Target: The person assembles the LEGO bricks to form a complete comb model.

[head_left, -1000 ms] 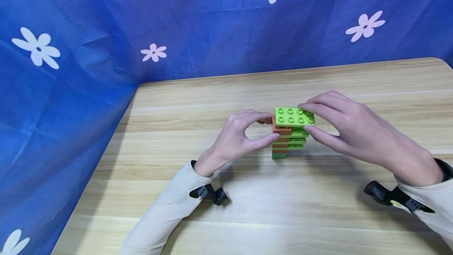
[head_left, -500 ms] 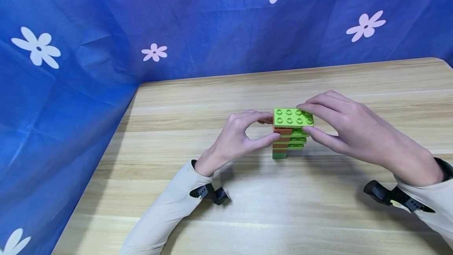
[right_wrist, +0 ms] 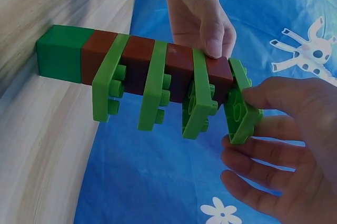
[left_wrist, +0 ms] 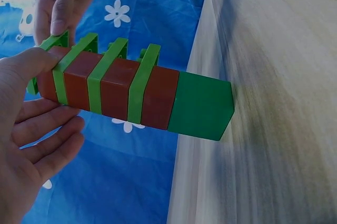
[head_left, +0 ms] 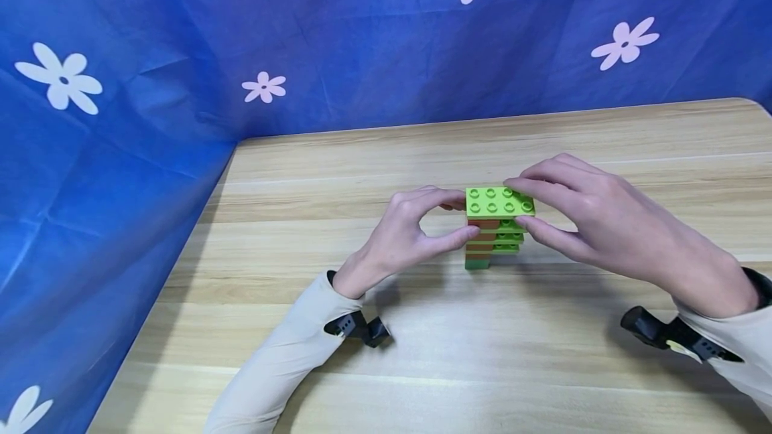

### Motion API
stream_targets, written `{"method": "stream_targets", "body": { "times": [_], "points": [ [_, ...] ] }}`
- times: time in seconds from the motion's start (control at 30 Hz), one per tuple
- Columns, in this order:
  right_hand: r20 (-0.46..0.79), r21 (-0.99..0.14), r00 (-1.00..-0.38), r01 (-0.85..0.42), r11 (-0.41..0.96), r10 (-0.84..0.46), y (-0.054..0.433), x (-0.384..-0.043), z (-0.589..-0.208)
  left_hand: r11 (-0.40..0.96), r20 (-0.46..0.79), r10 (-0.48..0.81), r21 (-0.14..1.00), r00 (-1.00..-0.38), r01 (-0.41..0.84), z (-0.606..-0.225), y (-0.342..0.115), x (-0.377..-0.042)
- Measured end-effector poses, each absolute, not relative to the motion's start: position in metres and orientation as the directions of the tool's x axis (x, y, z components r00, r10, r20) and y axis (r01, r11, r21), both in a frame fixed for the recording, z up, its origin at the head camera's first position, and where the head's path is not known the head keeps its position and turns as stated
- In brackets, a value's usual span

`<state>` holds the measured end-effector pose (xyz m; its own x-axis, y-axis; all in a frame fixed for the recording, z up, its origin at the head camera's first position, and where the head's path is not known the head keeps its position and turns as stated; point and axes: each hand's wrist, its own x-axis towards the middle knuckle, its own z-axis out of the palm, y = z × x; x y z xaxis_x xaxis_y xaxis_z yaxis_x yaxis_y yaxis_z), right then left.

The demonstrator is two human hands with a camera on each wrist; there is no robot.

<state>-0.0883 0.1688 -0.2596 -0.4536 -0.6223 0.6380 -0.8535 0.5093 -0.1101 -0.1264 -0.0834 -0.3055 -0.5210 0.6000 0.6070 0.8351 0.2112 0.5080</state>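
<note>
A tower of toy building bricks stands upright on the table, on a dark green brick. Above it, brown bricks alternate with thin lime-green plates that jut out to the right. My left hand grips the uppermost brown brick between thumb and fingers. With thumb and fingertips, my right hand pinches the right end of the top lime-green plate, which covers that brown brick. The right wrist view shows this plate slightly tilted; whether it is fully seated I cannot tell.
The pale wood-grain table spreads around the tower. Behind and to the left hangs a blue cloth with white flowers. Each wrist wears a black camera mount close above the tabletop.
The top lime-green plate has shifted slightly left and toward me, from showing part of the brown brick to covering its top. The left hand keeps its hold on the tower.
</note>
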Motion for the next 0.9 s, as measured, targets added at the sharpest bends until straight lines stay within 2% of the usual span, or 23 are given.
{"method": "stream_targets", "body": {
  "times": [0.37,0.63,0.9],
  "points": [
    [0.619,-0.102,-0.465,-0.846,0.523,-0.632,0.170,-0.088,-0.258,0.198,0.603,0.605,0.518,-0.519,0.832,-0.302,-0.085,-0.128],
    [0.616,-0.108,-0.471,-0.845,0.524,-0.632,0.172,-0.088,-0.258,0.157,0.668,0.574,0.478,-0.474,0.864,-0.286,-0.085,-0.129],
    [0.619,-0.111,-0.472,-0.844,0.524,-0.628,0.172,-0.087,-0.258,0.165,0.666,0.604,0.433,-0.438,0.886,-0.276,-0.078,-0.128]
  ]
}}
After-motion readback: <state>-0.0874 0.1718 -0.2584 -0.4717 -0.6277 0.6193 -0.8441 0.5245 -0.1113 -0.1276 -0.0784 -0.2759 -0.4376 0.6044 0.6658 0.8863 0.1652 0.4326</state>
